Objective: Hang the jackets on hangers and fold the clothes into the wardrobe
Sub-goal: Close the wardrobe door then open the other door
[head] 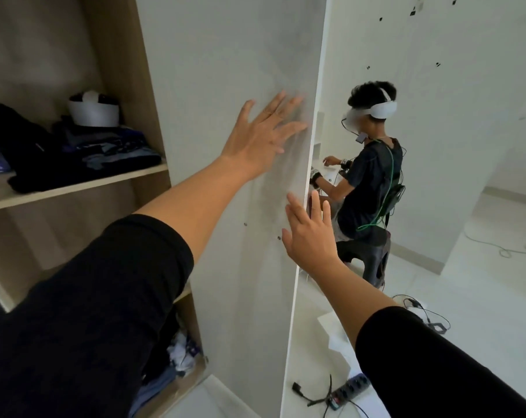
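On the wardrobe shelf (74, 185), folded clothes (111, 146) are sitting stacked. Both hands are pressing flat and empty on the open door (225, 70): left hand (255, 140) spread, right hand (313, 233) nearing its edge, where fingers could be getting pinched.

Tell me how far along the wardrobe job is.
Looks nearly done: folded clothes sit stacked on the upper shelf, and more lie in the bottom compartment. In hand: the left hand and right hand, both open and empty, lie flat against the wardrobe door, probably pushing it shut. No hung jackets show in this view.
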### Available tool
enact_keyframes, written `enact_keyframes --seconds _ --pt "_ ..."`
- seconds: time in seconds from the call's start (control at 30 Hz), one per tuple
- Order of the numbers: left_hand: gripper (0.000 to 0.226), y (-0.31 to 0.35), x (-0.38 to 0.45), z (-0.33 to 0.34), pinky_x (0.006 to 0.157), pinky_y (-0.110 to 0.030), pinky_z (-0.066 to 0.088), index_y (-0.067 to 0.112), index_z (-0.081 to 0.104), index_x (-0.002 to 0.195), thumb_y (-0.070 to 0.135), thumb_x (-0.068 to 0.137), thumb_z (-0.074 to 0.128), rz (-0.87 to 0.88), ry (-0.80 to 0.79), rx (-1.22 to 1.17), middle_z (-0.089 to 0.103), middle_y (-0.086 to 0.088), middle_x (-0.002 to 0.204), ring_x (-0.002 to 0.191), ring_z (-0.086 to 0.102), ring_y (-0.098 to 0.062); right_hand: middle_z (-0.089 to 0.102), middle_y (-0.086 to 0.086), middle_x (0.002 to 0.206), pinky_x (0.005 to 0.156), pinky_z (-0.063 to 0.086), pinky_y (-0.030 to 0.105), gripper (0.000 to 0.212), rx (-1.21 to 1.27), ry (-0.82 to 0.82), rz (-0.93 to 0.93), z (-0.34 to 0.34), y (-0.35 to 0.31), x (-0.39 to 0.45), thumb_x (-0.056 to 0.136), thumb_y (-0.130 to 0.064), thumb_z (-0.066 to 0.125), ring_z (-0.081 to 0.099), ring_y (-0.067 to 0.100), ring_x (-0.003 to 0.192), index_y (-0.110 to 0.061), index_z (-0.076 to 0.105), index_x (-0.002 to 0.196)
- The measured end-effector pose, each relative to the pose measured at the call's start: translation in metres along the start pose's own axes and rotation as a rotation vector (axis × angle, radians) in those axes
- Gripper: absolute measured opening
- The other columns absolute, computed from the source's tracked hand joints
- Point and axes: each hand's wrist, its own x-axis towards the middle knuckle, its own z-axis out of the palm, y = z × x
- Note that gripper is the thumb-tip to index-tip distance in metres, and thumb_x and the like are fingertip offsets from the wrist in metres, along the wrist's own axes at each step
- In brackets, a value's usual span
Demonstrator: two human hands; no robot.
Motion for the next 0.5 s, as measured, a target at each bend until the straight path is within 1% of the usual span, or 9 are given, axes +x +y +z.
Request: enact_keyframes --seconds 0.03,0.07,0.1,0.13,0.17,0.27,0.37,0.43,0.5 --pt "0.059 -0.003 -0.006 0.000 0.114 -0.050 0.005 0.036 0.018 0.147 0.026 0.097 0.046 -0.071 -0.013 -0.048 -0.007 0.004 0.159 0.146 -0.008 -0.015 0.035 0.009 0.149 0.112 0.011 0.058 0.052 0.016 0.013 0.045 -0.004 -0.006 -0.002 0.092 -0.036 0.049 0.020 0.046 0.139 -0.007 0.047 0.135" --pt "0.057 -0.006 -0.015 0.000 0.114 -0.049 0.005 0.035 0.016 0.148 0.029 0.098 0.044 -0.151 -0.009 -0.113 -0.006 0.004 0.159 0.146 -0.007 -0.015 0.033 0.010 0.150 0.113 0.005 0.055 0.051 0.055 0.011 0.080 -0.008 -0.012 -0.003 0.094 -0.037 0.043 0.014 0.044 0.142 -0.009 0.044 0.137" --pt "0.057 -0.011 -0.025 -0.001 0.114 -0.049 0.006 0.034 0.014 0.148 0.030 0.098 0.041 -0.228 0.009 -0.188 -0.004 0.004 0.159 0.146 -0.006 -0.014 0.026 0.010 0.153 0.114 -0.003 0.050 0.051 0.118 0.006 0.101 -0.011 -0.019 -0.003 0.097 -0.038 0.035 0.006 0.039 0.144 -0.011 0.037 0.141" --pt "0.056 -0.017 -0.036 -0.003 0.114 -0.049 0.006 0.034 0.013 0.149 0.032 0.099 0.038 -0.297 0.034 -0.267 -0.002 0.004 0.159 0.146 -0.004 -0.014 0.019 0.009 0.156 0.114 -0.007 0.044 0.052 0.210 0.002 0.103 -0.014 -0.026 -0.003 0.099 -0.037 0.028 -0.001 0.033 0.146 -0.012 0.030 0.145" --pt "0.054 -0.024 -0.049 -0.005 0.114 -0.050 0.007 0.034 0.012 0.149 0.033 0.100 0.035 -0.358 0.063 -0.347 0.001 0.005 0.159 0.147 -0.003 -0.014 0.015 0.008 0.157 0.116 -0.007 0.039 0.052 0.317 -0.002 0.094 -0.017 -0.035 -0.003 0.100 -0.037 0.025 -0.003 0.028 0.147 -0.013 0.025 0.147" --pt "0.050 -0.050 -0.095 -0.014 0.113 -0.055 0.012 0.032 0.014 0.149 0.039 0.101 0.026 -0.529 0.158 -0.486 0.007 0.003 0.159 0.147 0.003 -0.015 0.014 0.005 0.158 0.118 0.000 0.031 0.052 0.618 -0.021 0.079 -0.027 -0.068 -0.004 0.102 -0.034 0.024 0.001 0.019 0.147 -0.011 0.020 0.149" --pt "0.049 -0.077 -0.155 -0.025 0.112 -0.056 0.015 0.031 0.015 0.149 0.038 0.101 0.024 -0.724 0.206 -0.487 0.010 0.002 0.159 0.147 0.007 -0.017 0.016 0.006 0.158 0.118 0.005 0.030 0.053 0.819 -0.049 0.118 -0.039 -0.107 -0.003 0.102 -0.034 0.022 0.009 0.017 0.146 -0.010 0.019 0.149" --pt "0.049 -0.095 -0.202 -0.032 0.113 -0.055 0.015 0.031 0.013 0.149 0.035 0.102 0.024 -0.827 0.191 -0.443 0.010 0.003 0.159 0.147 0.005 -0.016 0.020 0.007 0.157 0.117 0.009 0.030 0.052 0.901 -0.031 0.117 -0.047 -0.134 -0.001 0.102 -0.034 0.022 0.015 0.019 0.145 -0.010 0.021 0.149" --pt "0.049 -0.109 -0.250 -0.044 0.114 -0.055 0.016 0.030 0.011 0.149 0.032 0.102 0.025 -0.893 0.176 -0.384 0.009 0.004 0.159 0.147 0.004 -0.016 0.026 0.008 0.154 0.115 0.014 0.029 0.051 0.967 0.005 0.107 -0.054 -0.161 -0.001 0.103 -0.034 0.021 0.022 0.022 0.142 -0.010 0.024 0.148"
